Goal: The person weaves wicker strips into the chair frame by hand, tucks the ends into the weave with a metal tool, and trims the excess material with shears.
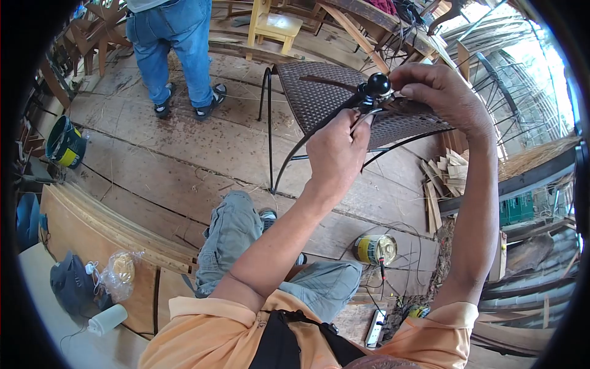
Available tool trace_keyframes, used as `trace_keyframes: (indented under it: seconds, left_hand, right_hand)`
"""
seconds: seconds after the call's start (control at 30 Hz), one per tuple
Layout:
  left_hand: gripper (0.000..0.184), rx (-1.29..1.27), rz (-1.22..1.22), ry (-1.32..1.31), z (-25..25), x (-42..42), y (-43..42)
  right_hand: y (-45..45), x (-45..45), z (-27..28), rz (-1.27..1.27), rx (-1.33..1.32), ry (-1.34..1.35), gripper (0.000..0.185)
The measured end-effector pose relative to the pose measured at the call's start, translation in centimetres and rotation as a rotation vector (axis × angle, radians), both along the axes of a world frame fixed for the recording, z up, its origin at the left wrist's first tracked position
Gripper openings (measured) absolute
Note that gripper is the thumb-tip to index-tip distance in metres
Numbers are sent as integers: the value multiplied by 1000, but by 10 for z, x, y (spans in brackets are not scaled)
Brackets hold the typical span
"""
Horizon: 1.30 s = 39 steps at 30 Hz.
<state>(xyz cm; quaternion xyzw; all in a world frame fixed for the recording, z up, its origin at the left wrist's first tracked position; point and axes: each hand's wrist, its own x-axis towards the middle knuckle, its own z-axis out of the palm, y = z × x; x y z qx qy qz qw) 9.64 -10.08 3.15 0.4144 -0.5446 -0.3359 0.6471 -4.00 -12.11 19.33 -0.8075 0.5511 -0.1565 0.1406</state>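
A chair with a woven dark brown seat and a black metal frame stands in front of me. Its black ball knob sits between my two hands. My left hand is closed around a shiny metal tool, its kind partly hidden, right against the frame below the knob. On the knob's right, the thumb and fingers of my right hand are pinched together; what they grip is too small to make out. A loose brown strip sticks out leftward from near the knob.
A person in blue jeans stands at the back left. A dark bucket is at the left; stacked boards lie nearer. By my knee are a tin can with wires and a power strip. Wood offcuts lie right.
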Motion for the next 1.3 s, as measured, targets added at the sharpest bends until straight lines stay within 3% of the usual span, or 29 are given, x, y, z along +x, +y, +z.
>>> trace_keyframes:
  seconds: [0.33, 0.57, 1.03, 1.13, 1.23, 1.3]
  left_hand:
    - [11, -176, 86, -167, -5, 3, -8]
    - [10, -160, 105, -258, -2, 4, -6]
    - [6, -308, 126, -243, -5, 7, -10]
    - [8, -282, 87, -231, -10, 7, -8]
    - [7, 69, -198, 53, -7, 2, -1]
    - [8, -7, -116, -76, -9, 6, -1]
  right_hand:
    - [-24, 3, 7, 72, 347, 16, 26]
    - [-29, 1, 0, 85, 405, -96, 22]
    - [-21, 6, -13, 115, 42, 126, 16]
    - [-12, 7, -17, 119, -60, 222, 15]
    - [-5, 12, -22, 98, -120, 222, 15]
    - [-3, 15, -23, 71, -119, 208, 16]
